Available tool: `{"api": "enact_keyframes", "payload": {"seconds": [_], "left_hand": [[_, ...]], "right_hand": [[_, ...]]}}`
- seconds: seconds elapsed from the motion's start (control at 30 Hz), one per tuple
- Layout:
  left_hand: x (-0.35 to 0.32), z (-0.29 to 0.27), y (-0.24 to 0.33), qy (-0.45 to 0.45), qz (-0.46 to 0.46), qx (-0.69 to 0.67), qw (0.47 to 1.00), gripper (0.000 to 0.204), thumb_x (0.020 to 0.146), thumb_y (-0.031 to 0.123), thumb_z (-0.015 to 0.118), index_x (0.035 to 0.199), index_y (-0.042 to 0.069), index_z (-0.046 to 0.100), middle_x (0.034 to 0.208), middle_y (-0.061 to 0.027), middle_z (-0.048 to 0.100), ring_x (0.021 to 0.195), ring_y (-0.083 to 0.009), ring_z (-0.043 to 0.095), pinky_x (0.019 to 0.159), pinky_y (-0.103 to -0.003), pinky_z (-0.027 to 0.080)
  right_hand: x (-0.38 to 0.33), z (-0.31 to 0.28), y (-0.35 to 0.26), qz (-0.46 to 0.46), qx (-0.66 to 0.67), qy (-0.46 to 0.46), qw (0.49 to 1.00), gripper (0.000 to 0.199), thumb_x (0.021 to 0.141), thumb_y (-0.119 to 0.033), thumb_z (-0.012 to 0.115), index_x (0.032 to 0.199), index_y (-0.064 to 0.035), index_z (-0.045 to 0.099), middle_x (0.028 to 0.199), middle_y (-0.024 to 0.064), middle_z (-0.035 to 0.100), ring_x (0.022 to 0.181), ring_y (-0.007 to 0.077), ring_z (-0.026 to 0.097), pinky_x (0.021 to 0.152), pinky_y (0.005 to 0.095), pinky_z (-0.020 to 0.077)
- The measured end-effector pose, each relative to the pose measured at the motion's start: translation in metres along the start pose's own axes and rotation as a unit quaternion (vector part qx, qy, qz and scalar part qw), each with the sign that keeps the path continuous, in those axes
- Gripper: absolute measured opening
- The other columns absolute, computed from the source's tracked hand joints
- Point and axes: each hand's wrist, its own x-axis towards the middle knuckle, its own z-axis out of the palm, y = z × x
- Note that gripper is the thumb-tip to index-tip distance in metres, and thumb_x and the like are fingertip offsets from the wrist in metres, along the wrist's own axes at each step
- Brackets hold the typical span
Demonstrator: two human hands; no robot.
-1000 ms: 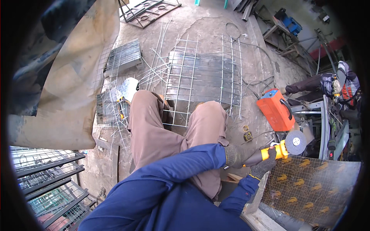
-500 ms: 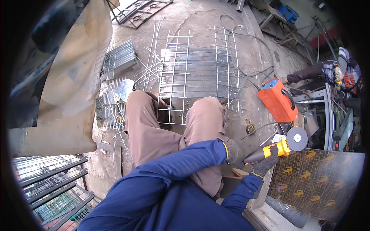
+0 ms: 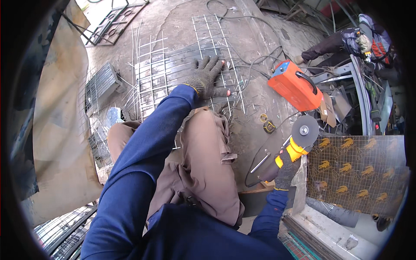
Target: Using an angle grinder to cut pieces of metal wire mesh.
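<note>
Left grip [image 3: 207, 80] is spread over the mesh [image 3: 165, 71], which lies ahead; contact cannot be confirmed. Right grip [image 3: 287, 168] is wrapped around the grinder [image 3: 295, 149], its disc [image 3: 306, 138] foremost.

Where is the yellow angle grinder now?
In the head view, the yellow angle grinder is right of centre, in the right hand, below the orange welding machine and left of the patterned board.

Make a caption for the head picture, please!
Gloved left hand spread over wire mesh, gloved right hand holding a yellow grinder.
</note>
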Motion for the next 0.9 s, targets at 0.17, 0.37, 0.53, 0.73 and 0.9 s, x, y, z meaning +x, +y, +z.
{"api": "enact_keyframes", "payload": {"seconds": [0.17, 0.37, 0.53, 0.73, 0.9], "left_hand": [[0.013, 0.014, 0.010, 0.054, -0.043, 0.018, 0.997, 0.116, 0.084, 0.088, 0.054, 0.165, 0.009, 0.030, 0.170, -0.0204, 0.028, 0.159, -0.0395, 0.022, 0.127, -0.061, 0.012], [0.018, 0.029, 0.004, 0.121, -0.086, 0.023, 0.989, 0.107, 0.092, 0.081, 0.047, 0.161, 0.001, 0.035, 0.166, -0.0206, 0.035, 0.157, -0.0359, 0.025, 0.128, -0.055, 0.011], [0.016, 0.021, 0.006, 0.075, -0.069, 0.047, 0.994, 0.114, 0.090, 0.087, 0.045, 0.164, 0.002, 0.028, 0.169, -0.0214, 0.030, 0.160, -0.0351, 0.021, 0.129, -0.056, 0.008], [0.013, 0.016, 0.008, 0.059, -0.073, 0.044, 0.995, 0.113, 0.090, 0.086, 0.045, 0.165, 0.002, 0.028, 0.170, -0.0203, 0.028, 0.160, -0.0348, 0.021, 0.130, -0.056, 0.009], [0.013, 0.019, 0.005, 0.065, -0.073, 0.048, 0.994, 0.112, 0.091, 0.085, 0.045, 0.165, 0.002, 0.028, 0.170, -0.0198, 0.028, 0.160, -0.0351, 0.020, 0.129, -0.056, 0.009]], "right_hand": [[0.017, 0.000, 0.001, -0.001, -0.095, -0.048, 0.994, 0.054, 0.082, 0.004, 0.081, 0.128, -0.0024, 0.055, 0.101, 0.0072, 0.068, 0.082, 0.0187, 0.070, 0.074, 0.0334, 0.0596], [0.044, 0.024, -0.002, -0.005, -0.213, -0.166, 0.963, 0.059, 0.080, -0.010, 0.085, 0.130, 0.0011, 0.055, 0.106, 0.0073, 0.067, 0.089, 0.0177, 0.066, 0.078, 0.0327, 0.0572], [0.056, 0.059, -0.003, -0.026, -0.251, -0.227, 0.941, 0.059, 0.079, -0.017, 0.086, 0.129, -0.0005, 0.059, 0.109, 0.0085, 0.069, 0.090, 0.0182, 0.067, 0.080, 0.0345, 0.0570], [0.069, 0.081, 0.003, -0.045, -0.322, -0.268, 0.907, 0.062, 0.078, -0.022, 0.086, 0.129, -0.0016, 0.059, 0.107, 0.0097, 0.071, 0.090, 0.0212, 0.068, 0.081, 0.0372, 0.0569], [0.064, 0.089, 0.000, -0.024, -0.352, -0.272, 0.895, 0.057, 0.080, -0.015, 0.086, 0.130, -0.0023, 0.060, 0.111, 0.0076, 0.070, 0.093, 0.0189, 0.068, 0.082, 0.0347, 0.0573]]}}
